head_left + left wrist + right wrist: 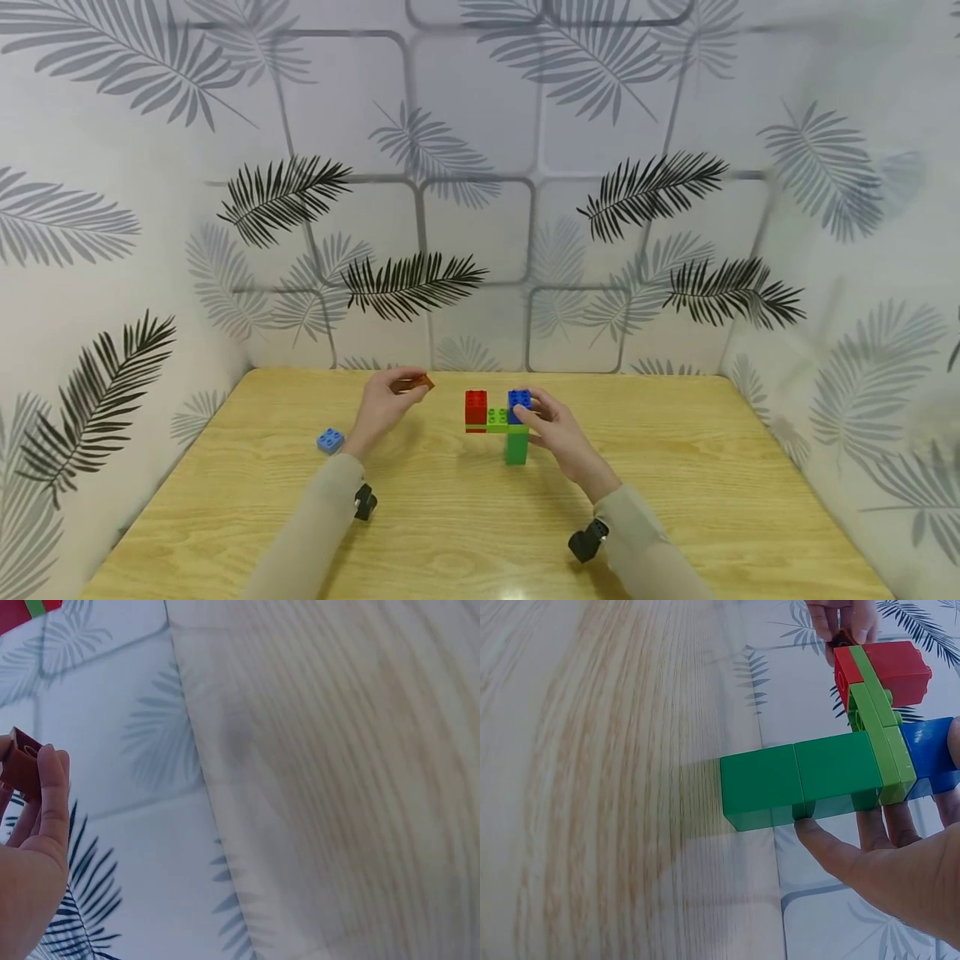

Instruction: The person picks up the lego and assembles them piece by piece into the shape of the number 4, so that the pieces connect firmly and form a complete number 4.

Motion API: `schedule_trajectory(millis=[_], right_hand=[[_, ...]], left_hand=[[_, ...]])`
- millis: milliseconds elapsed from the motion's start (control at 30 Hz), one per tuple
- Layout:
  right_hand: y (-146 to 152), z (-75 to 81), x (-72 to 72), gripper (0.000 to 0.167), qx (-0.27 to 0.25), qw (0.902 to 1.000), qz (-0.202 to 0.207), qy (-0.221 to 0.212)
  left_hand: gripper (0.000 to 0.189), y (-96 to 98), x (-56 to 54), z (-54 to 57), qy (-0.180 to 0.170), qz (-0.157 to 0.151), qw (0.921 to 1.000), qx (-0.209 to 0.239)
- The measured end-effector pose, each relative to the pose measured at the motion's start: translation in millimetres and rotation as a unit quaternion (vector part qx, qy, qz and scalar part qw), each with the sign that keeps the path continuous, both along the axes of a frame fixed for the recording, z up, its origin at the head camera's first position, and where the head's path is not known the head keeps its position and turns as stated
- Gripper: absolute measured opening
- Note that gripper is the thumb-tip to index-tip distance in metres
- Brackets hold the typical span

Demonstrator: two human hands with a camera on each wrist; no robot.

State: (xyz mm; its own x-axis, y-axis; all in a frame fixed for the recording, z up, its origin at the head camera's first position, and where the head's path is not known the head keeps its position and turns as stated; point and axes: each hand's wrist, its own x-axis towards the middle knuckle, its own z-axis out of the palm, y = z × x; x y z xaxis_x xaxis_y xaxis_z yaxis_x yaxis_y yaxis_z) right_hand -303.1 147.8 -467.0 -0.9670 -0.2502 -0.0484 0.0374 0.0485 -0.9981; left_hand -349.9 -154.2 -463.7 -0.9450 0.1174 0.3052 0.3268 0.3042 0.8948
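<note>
My right hand point(558, 437) grips a structure of toy building blocks at its blue block point(518, 398). Below the blue block, a lime-green plate point(497, 421) spans sideways from a column of two green blocks point(802, 780). On the plate's other end sits a red block point(476, 403), with a thinner red piece point(847, 671) beneath it. My right fingers also touch the green column's side in the right wrist view. Left of the structure, my left hand point(385, 407) pinches a brownish-orange block point(22, 766) between thumb and fingers, its hollow underside partly showing.
A light blue block point(330, 441) lies on the wooden table point(442, 533), left of my left forearm. Behind the table hangs a leaf-patterned backdrop point(480, 225), which also rises along both sides.
</note>
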Motion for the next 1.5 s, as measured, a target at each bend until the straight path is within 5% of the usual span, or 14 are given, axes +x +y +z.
schedule_trajectory(millis=[700,1067,1500], right_hand=[[-2,-3.9,-2.7,0.051,0.02,0.9994,-0.011,0.025],[-1,-8.8,-5.5,0.051,0.02,0.999,-0.021,0.032],[-2,-7.9,-5.5,0.054,0.021,0.9991,-0.018,0.032]], left_hand=[[0.044,43.6,16.4,28.2,0.037,-0.07,0.9962,0.037],[0.045,66.8,21.0,28.0,0.042,-0.093,0.9938,0.044],[0.042,87.1,29.4,35.5,0.078,-0.098,0.9908,-0.052]])
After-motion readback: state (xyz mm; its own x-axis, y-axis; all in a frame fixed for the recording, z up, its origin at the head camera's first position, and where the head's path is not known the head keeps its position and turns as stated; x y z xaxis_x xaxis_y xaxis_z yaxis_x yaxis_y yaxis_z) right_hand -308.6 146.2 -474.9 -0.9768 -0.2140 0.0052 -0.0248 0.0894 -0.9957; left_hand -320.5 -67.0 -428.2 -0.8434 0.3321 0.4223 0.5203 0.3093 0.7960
